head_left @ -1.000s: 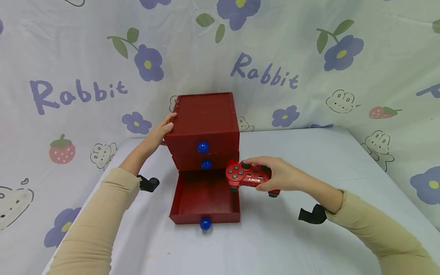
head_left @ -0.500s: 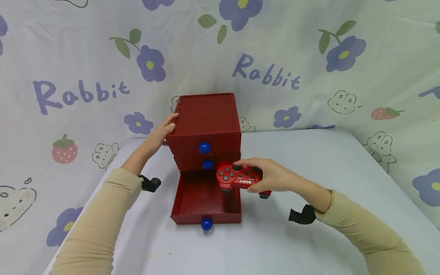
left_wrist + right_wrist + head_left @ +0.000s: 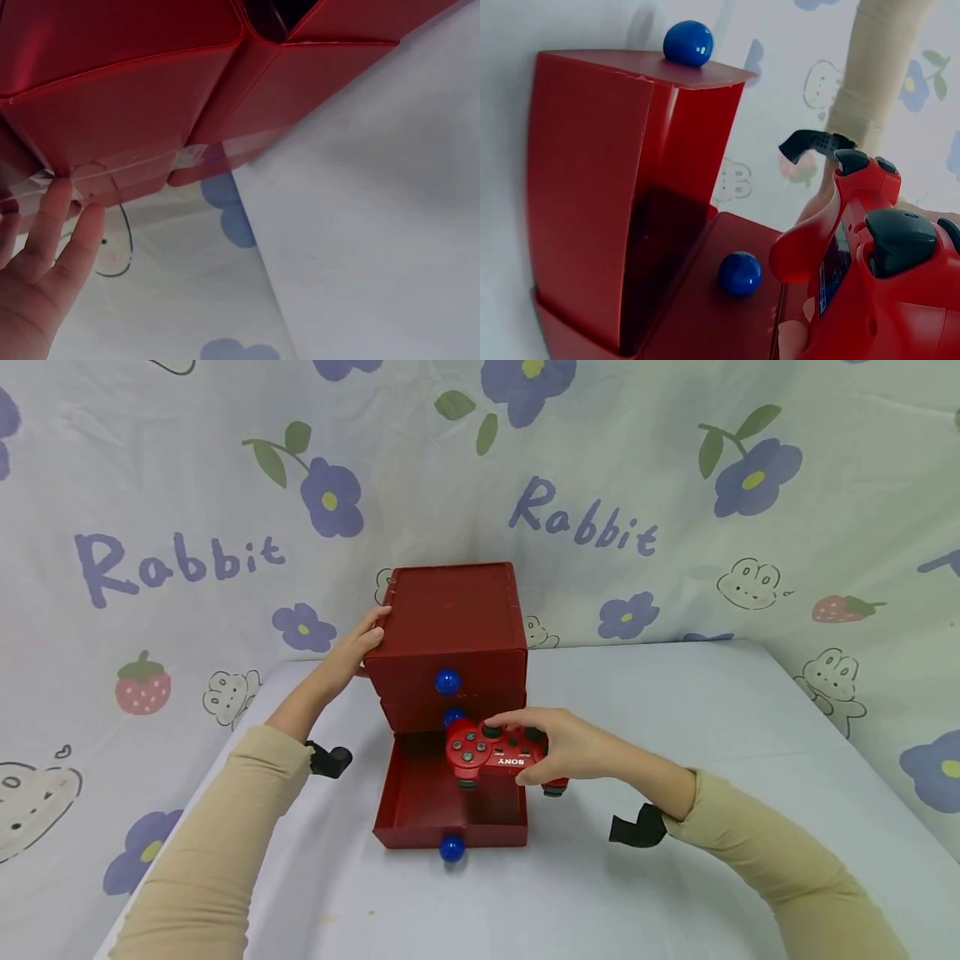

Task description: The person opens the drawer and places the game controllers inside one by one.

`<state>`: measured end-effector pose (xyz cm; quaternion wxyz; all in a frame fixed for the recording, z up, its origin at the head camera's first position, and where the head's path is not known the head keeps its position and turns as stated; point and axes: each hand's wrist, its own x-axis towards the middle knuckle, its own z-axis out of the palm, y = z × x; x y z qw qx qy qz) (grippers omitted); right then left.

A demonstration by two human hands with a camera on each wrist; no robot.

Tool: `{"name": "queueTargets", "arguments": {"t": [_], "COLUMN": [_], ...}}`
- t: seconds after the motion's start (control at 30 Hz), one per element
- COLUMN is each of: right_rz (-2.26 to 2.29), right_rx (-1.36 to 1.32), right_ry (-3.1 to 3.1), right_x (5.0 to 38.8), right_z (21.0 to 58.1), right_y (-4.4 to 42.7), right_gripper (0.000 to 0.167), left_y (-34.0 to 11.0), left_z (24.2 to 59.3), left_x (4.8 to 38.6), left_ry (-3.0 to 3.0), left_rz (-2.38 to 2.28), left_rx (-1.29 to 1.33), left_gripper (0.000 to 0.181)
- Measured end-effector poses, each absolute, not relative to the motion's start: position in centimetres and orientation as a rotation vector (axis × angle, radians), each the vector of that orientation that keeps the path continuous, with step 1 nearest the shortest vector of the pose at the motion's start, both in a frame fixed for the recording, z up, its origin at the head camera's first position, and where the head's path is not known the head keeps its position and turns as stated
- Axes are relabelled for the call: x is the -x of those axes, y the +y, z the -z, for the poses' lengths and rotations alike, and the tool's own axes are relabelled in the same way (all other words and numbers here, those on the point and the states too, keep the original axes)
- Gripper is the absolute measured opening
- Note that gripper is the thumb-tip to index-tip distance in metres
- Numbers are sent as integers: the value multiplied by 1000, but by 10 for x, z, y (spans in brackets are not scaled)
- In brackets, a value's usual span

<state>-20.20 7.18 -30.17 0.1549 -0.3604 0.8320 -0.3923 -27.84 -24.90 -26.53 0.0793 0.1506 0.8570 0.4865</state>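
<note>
A red game controller (image 3: 487, 753) with SONY lettering is gripped by my right hand (image 3: 573, 745), thumb on the near edge and fingers over the far one. It hangs above the right part of a pulled-out bottom drawer (image 3: 420, 802). That drawer belongs to a dark red cabinet (image 3: 453, 610) whose two upper drawers are closed; each drawer has a round blue knob (image 3: 452, 848). Against the cabinet's left side rests my left hand (image 3: 345, 660), its fingers fairly straight at the top edge. In the right wrist view the controller (image 3: 900, 292) looms close, beside the open drawer (image 3: 592, 202).
The cabinet stands on a white-covered table (image 3: 637, 693), near a patterned curtain (image 3: 420, 485) with flowers and rabbits. Black straps (image 3: 639, 827) hang at both wrists. Table surface extends to the right of the cabinet and in front of the drawer.
My right hand has moved left with the controller, from beside the drawer's right edge to over the drawer. My left hand has stayed on the cabinet's side.
</note>
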Motion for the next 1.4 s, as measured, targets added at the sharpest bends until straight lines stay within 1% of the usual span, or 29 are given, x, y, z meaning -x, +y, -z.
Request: {"name": "queueTargets", "arguments": {"t": [0.37, 0.83, 1.4], "right_rz": [1127, 1065, 981], "right_rx": [1066, 1139, 1162], "right_ry": [2347, 2346, 2352], "right_x": [203, 214, 228], "right_z": [306, 323, 348], "right_y": [51, 30, 10], "right_gripper": [64, 63, 63], "left_y": [-263, -262, -263], "left_z": [284, 283, 285], "left_x": [297, 295, 297], "left_ry": [2569, 2573, 2572], "left_rz": [-1474, -1471, -1473], "left_rx": [-475, -492, -486], "left_gripper": [57, 57, 57]}}
